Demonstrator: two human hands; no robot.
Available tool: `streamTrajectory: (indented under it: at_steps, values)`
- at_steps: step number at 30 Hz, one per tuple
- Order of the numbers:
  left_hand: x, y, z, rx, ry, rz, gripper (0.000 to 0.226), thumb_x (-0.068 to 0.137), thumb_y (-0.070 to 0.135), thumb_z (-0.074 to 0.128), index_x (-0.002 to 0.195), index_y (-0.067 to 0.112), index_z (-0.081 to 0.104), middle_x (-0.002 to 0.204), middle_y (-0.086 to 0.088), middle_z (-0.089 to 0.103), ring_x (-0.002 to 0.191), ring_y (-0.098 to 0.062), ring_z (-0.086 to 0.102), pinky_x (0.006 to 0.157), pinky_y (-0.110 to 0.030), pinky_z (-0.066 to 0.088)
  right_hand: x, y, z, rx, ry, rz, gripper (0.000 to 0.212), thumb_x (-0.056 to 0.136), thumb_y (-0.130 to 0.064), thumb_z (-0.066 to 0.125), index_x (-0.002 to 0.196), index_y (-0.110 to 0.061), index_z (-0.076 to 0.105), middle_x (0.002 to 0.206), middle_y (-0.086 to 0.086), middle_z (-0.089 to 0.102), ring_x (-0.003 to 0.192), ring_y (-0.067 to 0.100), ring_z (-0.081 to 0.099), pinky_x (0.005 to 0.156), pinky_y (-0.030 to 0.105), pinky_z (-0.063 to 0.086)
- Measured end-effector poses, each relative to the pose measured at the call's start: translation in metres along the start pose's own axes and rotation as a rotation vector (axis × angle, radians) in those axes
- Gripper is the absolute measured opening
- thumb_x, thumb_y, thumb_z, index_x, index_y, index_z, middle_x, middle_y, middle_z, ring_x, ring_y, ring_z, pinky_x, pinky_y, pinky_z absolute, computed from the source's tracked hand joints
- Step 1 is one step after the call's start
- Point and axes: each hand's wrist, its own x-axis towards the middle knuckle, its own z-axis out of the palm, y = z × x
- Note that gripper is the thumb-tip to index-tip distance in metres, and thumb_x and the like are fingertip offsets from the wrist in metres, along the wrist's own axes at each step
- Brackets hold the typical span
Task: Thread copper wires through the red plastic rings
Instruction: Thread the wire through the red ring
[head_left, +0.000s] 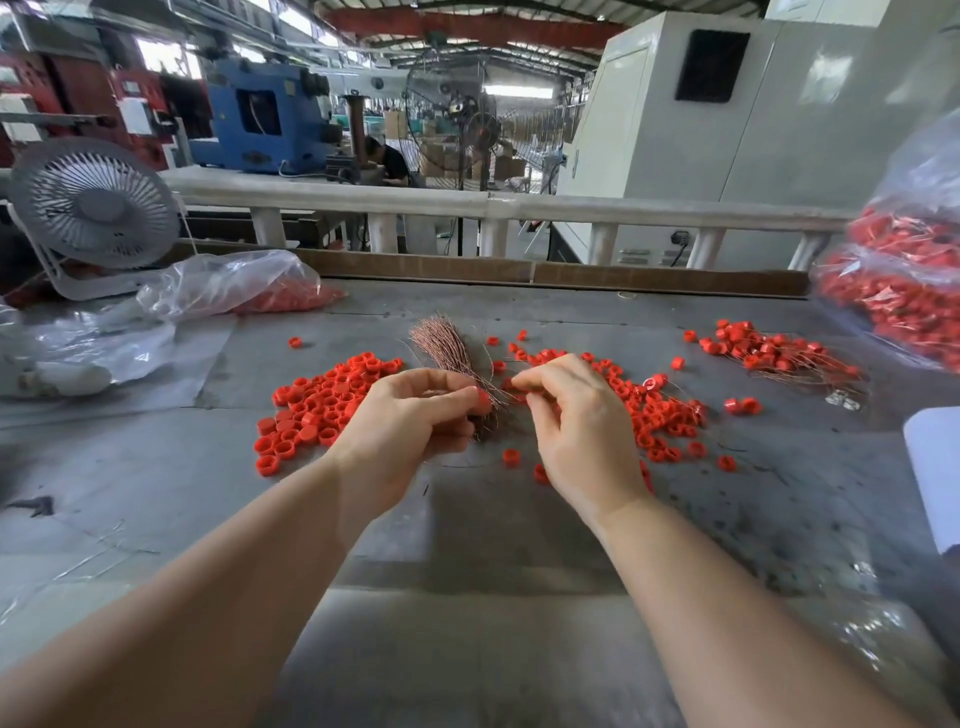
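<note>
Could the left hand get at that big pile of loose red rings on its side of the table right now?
Probably not without letting go: the left hand grips the copper wire bundle and pinches a red ring. The pile of loose rings lies just beside it, with nothing between.

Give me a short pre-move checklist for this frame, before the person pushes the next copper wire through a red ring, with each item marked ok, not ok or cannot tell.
1. Ring in hand: ok. The left hand pinches a red ring at its fingertips.
2. Wire supply held: ok. The copper wire bundle sticks up from behind the left hand.
3. Single wire picked out: cannot tell. The right hand has its fingertips pinched together near the ring, but a wire there is too thin to make out.
4. Wire tip lined up with the ring's hole: cannot tell.
5. Unthreaded rings within reach: ok. A loose ring pile lies left of the hands.
6. Place for finished pieces: ok. Threaded rings lie far right on the table.
</note>
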Motion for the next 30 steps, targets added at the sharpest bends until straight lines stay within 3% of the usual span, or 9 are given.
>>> streamTrajectory:
  at_steps: [5, 16, 21, 28, 30]
  values:
    - [-0.003, -0.011, -0.002, -0.088, 0.032, 0.007, 0.009, 0.081, 0.001, 0.063, 0.081, 0.011, 0.061, 0.066, -0.001, 0.07, 0.047, -0.005, 0.055, 0.044, -0.016, 0.046, -0.002, -0.002, -0.001, 0.003, 0.006, -0.017, 0.018, 0.083, 0.004, 0.058, 0.092, -0.007, 0.07, 0.091, 0.005, 0.064, 0.09, 0.024, 0.06, 0.081, 0.031, 0.047]
    - [-0.009, -0.015, -0.004, -0.009, 0.017, 0.053, 0.01, 0.082, 0.003, 0.063, 0.079, 0.013, 0.063, 0.075, -0.005, 0.071, 0.048, -0.008, 0.053, 0.044, -0.017, 0.044, -0.002, -0.007, -0.002, 0.044, -0.005, -0.049, 0.015, 0.085, 0.003, 0.059, 0.091, -0.007, 0.07, 0.09, 0.004, 0.063, 0.085, 0.021, 0.06, 0.075, 0.029, 0.049]
    - [-0.007, -0.018, -0.003, 0.045, -0.008, 0.063, 0.008, 0.083, 0.004, 0.063, 0.081, 0.012, 0.063, 0.075, -0.003, 0.072, 0.048, -0.006, 0.053, 0.043, -0.016, 0.042, -0.003, -0.009, -0.002, 0.087, -0.017, -0.074, 0.015, 0.083, 0.005, 0.06, 0.089, -0.006, 0.069, 0.09, 0.005, 0.063, 0.085, 0.023, 0.06, 0.074, 0.035, 0.051]
    - [-0.005, -0.024, -0.004, 0.054, -0.016, 0.068, 0.008, 0.082, 0.005, 0.064, 0.08, 0.013, 0.063, 0.074, -0.002, 0.072, 0.046, -0.005, 0.052, 0.041, -0.015, 0.039, -0.006, -0.008, 0.001, 0.16, -0.026, -0.105, 0.031, 0.079, 0.009, 0.057, 0.103, -0.009, 0.066, 0.095, -0.001, 0.057, 0.085, 0.016, 0.058, 0.076, 0.034, 0.052]
    - [-0.005, -0.024, -0.005, 0.054, -0.01, 0.064, 0.009, 0.082, 0.005, 0.064, 0.079, 0.014, 0.063, 0.075, -0.003, 0.072, 0.047, -0.006, 0.052, 0.041, -0.015, 0.04, -0.007, -0.008, 0.001, 0.156, 0.004, -0.086, 0.036, 0.079, 0.01, 0.058, 0.108, -0.011, 0.062, 0.095, -0.006, 0.051, 0.08, 0.011, 0.054, 0.075, 0.027, 0.051]
